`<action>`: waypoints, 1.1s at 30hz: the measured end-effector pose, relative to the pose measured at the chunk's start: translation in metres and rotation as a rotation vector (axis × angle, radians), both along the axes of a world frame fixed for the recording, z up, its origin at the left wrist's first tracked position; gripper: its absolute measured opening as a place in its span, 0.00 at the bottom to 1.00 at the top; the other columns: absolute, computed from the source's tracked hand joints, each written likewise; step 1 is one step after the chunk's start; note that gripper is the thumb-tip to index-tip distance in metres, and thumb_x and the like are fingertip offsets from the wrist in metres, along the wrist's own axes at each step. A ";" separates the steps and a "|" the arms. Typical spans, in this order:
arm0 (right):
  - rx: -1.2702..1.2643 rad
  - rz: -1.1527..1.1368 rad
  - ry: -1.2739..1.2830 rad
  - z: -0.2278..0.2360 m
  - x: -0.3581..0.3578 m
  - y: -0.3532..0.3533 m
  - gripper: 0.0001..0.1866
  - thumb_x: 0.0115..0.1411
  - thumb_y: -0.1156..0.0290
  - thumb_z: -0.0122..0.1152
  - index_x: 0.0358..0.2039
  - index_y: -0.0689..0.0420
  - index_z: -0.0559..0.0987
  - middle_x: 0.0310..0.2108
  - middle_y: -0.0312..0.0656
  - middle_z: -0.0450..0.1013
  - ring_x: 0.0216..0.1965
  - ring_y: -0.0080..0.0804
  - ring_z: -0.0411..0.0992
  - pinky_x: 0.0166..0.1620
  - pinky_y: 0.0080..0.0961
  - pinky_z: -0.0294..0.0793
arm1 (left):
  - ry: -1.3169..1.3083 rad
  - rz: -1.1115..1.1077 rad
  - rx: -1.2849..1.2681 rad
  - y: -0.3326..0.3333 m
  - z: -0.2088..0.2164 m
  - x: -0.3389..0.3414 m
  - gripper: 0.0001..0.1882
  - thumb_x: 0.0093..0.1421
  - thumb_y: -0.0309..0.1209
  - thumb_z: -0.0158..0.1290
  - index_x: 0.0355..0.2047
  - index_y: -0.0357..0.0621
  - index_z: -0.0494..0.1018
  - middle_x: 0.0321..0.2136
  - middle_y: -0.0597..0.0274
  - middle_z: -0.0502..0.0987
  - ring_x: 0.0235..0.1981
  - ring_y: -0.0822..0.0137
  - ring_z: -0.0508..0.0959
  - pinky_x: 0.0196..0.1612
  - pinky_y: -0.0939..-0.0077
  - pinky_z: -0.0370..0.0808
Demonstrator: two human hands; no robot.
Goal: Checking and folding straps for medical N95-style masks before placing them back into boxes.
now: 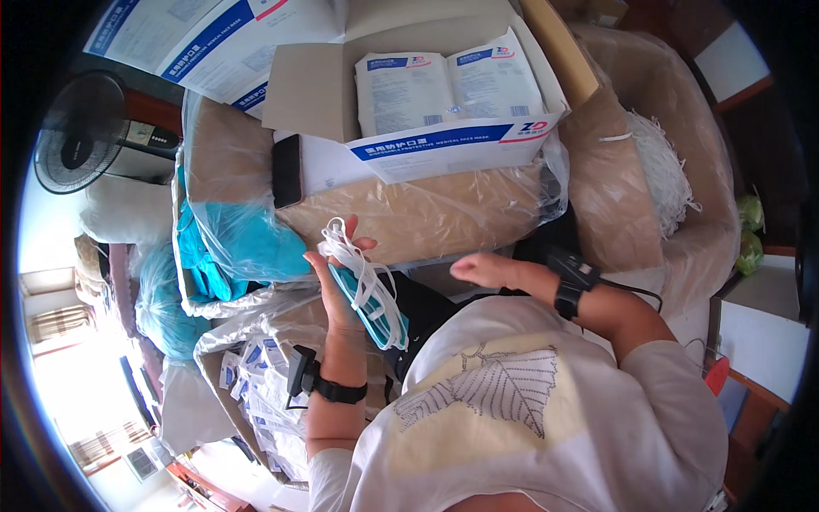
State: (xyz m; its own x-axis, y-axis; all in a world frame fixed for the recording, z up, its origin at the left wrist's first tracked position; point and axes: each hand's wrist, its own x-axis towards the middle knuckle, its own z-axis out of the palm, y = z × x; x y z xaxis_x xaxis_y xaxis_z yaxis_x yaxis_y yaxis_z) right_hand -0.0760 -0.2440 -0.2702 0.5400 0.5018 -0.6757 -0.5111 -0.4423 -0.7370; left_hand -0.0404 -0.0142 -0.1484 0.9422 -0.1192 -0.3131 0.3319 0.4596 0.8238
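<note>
A stack of blue face masks (394, 329) stands on edge in my left hand (336, 299), in front of my body. White ear loops (348, 249) bunch at its upper end and hang along its side. My left thumb lies along the near side, with fingertips showing behind the loops. To the right, apart from the stack, my right hand (483, 270) is held in the air with its fingers drawn together, and nothing shows in it. Beyond both hands sits an open white carton (452, 147) holding two white packs of masks (497, 81).
A dark phone (288, 171) lies left of the carton, on a plastic-covered cardboard box (409, 213). Blue masks (200, 256) fill a lined box at left; small white packets (260, 397) fill one below it. At right, another lined box holds white loops (657, 171). A fan (81, 136) stands far left.
</note>
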 end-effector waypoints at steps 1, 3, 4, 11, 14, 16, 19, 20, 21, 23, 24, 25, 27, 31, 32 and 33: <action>0.079 0.037 0.042 0.020 0.000 0.004 0.25 0.58 0.54 0.48 0.51 0.58 0.67 0.50 0.44 0.65 0.52 0.32 0.62 0.53 0.26 0.60 | -0.011 -0.004 -0.019 0.000 -0.001 0.001 0.43 0.52 0.66 0.33 0.53 0.41 0.59 0.28 0.66 0.73 0.19 0.82 0.69 0.18 0.92 0.67; 0.404 0.318 -0.185 0.054 0.000 0.010 0.26 0.59 0.56 0.49 0.53 0.59 0.64 0.52 0.45 0.63 0.53 0.33 0.61 0.53 0.26 0.61 | -0.060 -0.005 0.226 0.001 -0.006 0.005 0.37 0.57 0.60 0.31 0.52 0.39 0.60 0.29 0.62 0.73 0.23 0.76 0.70 0.24 0.84 0.69; 0.445 0.277 -0.149 0.077 -0.001 0.015 0.26 0.59 0.56 0.48 0.53 0.59 0.64 0.52 0.45 0.63 0.54 0.32 0.60 0.54 0.26 0.58 | -0.080 0.013 0.397 0.001 -0.016 0.010 0.36 0.59 0.58 0.31 0.52 0.37 0.60 0.29 0.60 0.73 0.24 0.73 0.71 0.27 0.80 0.69; 0.759 -0.148 0.045 0.107 0.005 0.044 0.27 0.58 0.57 0.51 0.53 0.59 0.62 0.51 0.38 0.62 0.53 0.26 0.57 0.56 0.24 0.52 | -0.484 0.026 1.149 -0.032 0.034 0.040 0.27 0.63 0.42 0.37 0.56 0.37 0.52 0.35 0.52 0.73 0.36 0.63 0.72 0.40 0.72 0.67; 0.881 -0.298 0.081 0.110 0.008 0.057 0.28 0.57 0.57 0.53 0.53 0.59 0.62 0.50 0.36 0.62 0.51 0.23 0.57 0.55 0.23 0.53 | -0.434 0.247 0.909 -0.030 0.038 0.055 0.26 0.63 0.45 0.36 0.53 0.37 0.59 0.32 0.58 0.72 0.34 0.65 0.71 0.38 0.74 0.68; 0.888 -0.373 0.034 0.112 0.008 0.059 0.26 0.56 0.56 0.54 0.51 0.59 0.64 0.48 0.36 0.64 0.48 0.23 0.59 0.53 0.23 0.56 | -0.263 0.310 0.703 -0.030 0.041 0.054 0.28 0.62 0.50 0.33 0.47 0.39 0.65 0.32 0.61 0.70 0.30 0.69 0.69 0.36 0.77 0.68; 0.779 -0.414 -0.055 0.105 0.007 0.058 0.23 0.56 0.58 0.55 0.48 0.59 0.68 0.44 0.38 0.67 0.45 0.24 0.62 0.50 0.23 0.60 | -0.091 0.420 0.477 -0.032 0.041 0.050 0.30 0.61 0.54 0.31 0.43 0.39 0.68 0.31 0.62 0.69 0.31 0.70 0.69 0.38 0.77 0.69; 0.797 -0.461 -0.162 0.104 0.005 0.060 0.22 0.56 0.59 0.55 0.46 0.59 0.69 0.43 0.38 0.67 0.44 0.24 0.63 0.49 0.22 0.61 | -0.047 0.460 0.415 -0.033 0.040 0.049 0.31 0.61 0.55 0.31 0.42 0.39 0.68 0.31 0.62 0.70 0.32 0.69 0.70 0.39 0.76 0.70; 0.809 -0.511 -0.269 0.104 0.004 0.062 0.21 0.56 0.60 0.55 0.45 0.60 0.69 0.41 0.38 0.68 0.42 0.24 0.64 0.48 0.22 0.62 | -0.001 0.498 0.352 -0.033 0.036 0.047 0.32 0.60 0.56 0.31 0.42 0.39 0.68 0.31 0.62 0.70 0.33 0.68 0.70 0.40 0.75 0.70; 0.791 -0.580 -0.402 0.105 0.006 0.063 0.19 0.56 0.62 0.56 0.43 0.60 0.71 0.39 0.38 0.69 0.39 0.24 0.65 0.45 0.21 0.63 | 0.053 0.548 0.333 -0.040 0.030 0.043 0.33 0.60 0.57 0.31 0.42 0.36 0.66 0.34 0.59 0.70 0.36 0.65 0.71 0.42 0.73 0.71; 0.762 -0.597 -0.424 0.106 0.007 0.063 0.18 0.56 0.62 0.56 0.42 0.61 0.71 0.37 0.38 0.69 0.37 0.24 0.65 0.43 0.20 0.64 | 0.084 0.596 0.337 -0.048 0.029 0.040 0.33 0.60 0.56 0.31 0.42 0.35 0.66 0.35 0.58 0.70 0.36 0.66 0.72 0.41 0.73 0.71; 0.732 -0.615 -0.447 0.107 0.008 0.063 0.17 0.55 0.63 0.56 0.41 0.61 0.72 0.36 0.38 0.69 0.35 0.24 0.66 0.42 0.20 0.65 | 0.114 0.643 0.341 -0.055 0.027 0.037 0.33 0.60 0.56 0.31 0.41 0.33 0.65 0.35 0.58 0.70 0.35 0.66 0.72 0.39 0.74 0.71; 0.624 -0.651 -0.525 0.106 0.012 0.061 0.16 0.55 0.64 0.56 0.40 0.61 0.72 0.34 0.39 0.69 0.33 0.24 0.65 0.40 0.21 0.65 | 0.139 0.646 0.300 -0.058 0.018 0.035 0.33 0.60 0.55 0.30 0.42 0.34 0.64 0.37 0.57 0.69 0.37 0.64 0.72 0.40 0.72 0.72; 0.496 -0.750 -0.612 0.101 0.019 0.057 0.14 0.55 0.67 0.56 0.39 0.61 0.72 0.31 0.40 0.68 0.32 0.24 0.65 0.39 0.21 0.65 | 0.216 0.609 0.206 -0.065 0.006 0.028 0.31 0.61 0.54 0.30 0.43 0.36 0.64 0.39 0.57 0.69 0.38 0.64 0.72 0.41 0.71 0.72; 0.506 -0.787 -0.635 0.100 0.020 0.055 0.14 0.55 0.68 0.56 0.39 0.61 0.72 0.32 0.40 0.68 0.32 0.25 0.65 0.39 0.21 0.65 | 0.229 0.585 0.173 -0.066 0.001 0.025 0.30 0.61 0.54 0.30 0.43 0.36 0.64 0.40 0.58 0.69 0.38 0.64 0.72 0.40 0.71 0.72; 0.516 -0.820 -0.656 0.106 0.021 0.053 0.13 0.55 0.69 0.56 0.40 0.61 0.73 0.32 0.40 0.68 0.33 0.25 0.65 0.39 0.21 0.65 | 0.244 0.563 0.139 -0.066 -0.004 0.021 0.30 0.61 0.53 0.31 0.43 0.36 0.64 0.40 0.58 0.69 0.38 0.64 0.72 0.40 0.71 0.72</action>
State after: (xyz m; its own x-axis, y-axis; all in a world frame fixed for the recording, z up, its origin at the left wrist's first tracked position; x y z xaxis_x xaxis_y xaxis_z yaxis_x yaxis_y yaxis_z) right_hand -0.0550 -0.1908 -0.1645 0.9991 -0.0256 0.0347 0.0404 0.2726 -0.9613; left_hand -0.0191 -0.0800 -0.1528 0.7482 0.4320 -0.5036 0.2558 0.5124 0.8197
